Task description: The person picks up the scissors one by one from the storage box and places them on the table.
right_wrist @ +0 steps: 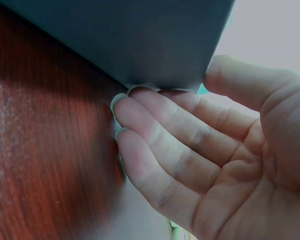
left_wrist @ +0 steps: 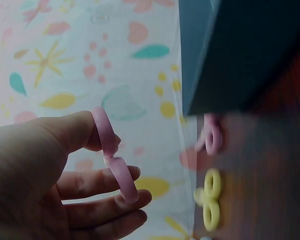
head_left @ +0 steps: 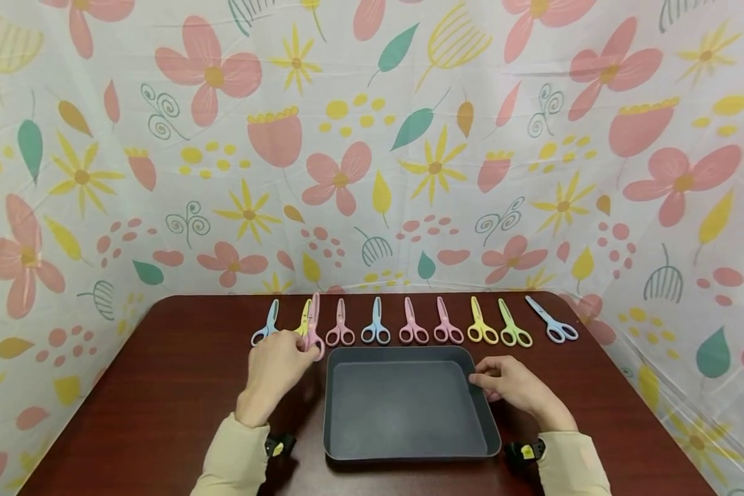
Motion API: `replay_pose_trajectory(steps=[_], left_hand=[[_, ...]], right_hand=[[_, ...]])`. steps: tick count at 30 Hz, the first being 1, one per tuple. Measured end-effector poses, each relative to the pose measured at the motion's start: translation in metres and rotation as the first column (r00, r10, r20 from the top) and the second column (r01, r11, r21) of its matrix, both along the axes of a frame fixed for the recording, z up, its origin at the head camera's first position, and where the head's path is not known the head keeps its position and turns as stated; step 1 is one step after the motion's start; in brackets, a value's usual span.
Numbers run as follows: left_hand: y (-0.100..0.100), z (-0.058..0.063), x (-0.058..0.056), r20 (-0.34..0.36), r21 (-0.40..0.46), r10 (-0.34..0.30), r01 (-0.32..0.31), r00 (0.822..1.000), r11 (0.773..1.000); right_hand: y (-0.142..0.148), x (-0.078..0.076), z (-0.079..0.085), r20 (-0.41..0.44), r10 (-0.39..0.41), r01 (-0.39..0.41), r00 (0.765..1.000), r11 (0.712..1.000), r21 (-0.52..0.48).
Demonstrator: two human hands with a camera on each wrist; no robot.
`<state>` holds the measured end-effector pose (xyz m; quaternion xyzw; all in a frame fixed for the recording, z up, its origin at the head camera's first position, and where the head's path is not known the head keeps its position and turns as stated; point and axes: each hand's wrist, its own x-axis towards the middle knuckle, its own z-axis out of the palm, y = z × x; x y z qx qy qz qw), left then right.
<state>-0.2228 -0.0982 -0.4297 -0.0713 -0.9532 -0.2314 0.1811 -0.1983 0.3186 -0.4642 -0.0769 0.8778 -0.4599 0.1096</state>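
Observation:
My left hand [head_left: 277,366] pinches a pair of pink scissors [head_left: 313,324] by the handle loops, blades pointing up, just beyond the left corner of the grey tray [head_left: 412,410]. In the left wrist view the thumb and fingers are at the pink handle loops [left_wrist: 106,132], with some fingers behind them. At the tray's right side is my right hand [head_left: 516,387]. Its thumb lies at the rim and its fingers press the outer wall [right_wrist: 135,45], as the right wrist view shows.
A row of scissors runs along the table's far edge: blue [head_left: 273,318], yellow [head_left: 304,318], pink [head_left: 340,324] and several more to the right, ending with a pale blue pair [head_left: 553,322]. Behind the dark red table [head_left: 161,386] hangs a flowered sheet [head_left: 372,172].

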Motion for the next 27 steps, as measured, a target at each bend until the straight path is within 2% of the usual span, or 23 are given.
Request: replay_pose_trajectory(steps=[13,20,27], left_hand=[[-0.06,0.005,-0.021,0.098,0.048,0.104,-0.11,0.99,0.993],[-0.082,0.003,-0.03,0.111,0.044,0.145,-0.15,0.983,0.988],[-0.098,-0.002,-0.036,0.156,0.044,0.181,-0.19,0.971,0.981]], right_hand=[[-0.002,0.001,0.0,0.008,-0.006,0.006,1.0,1.0,0.004],[-0.001,0.0,-0.001,0.002,-0.002,0.002,1.0,1.0,0.002],[-0.001,-0.001,-0.003,0.003,-0.012,0.012,1.0,1.0,-0.004]])
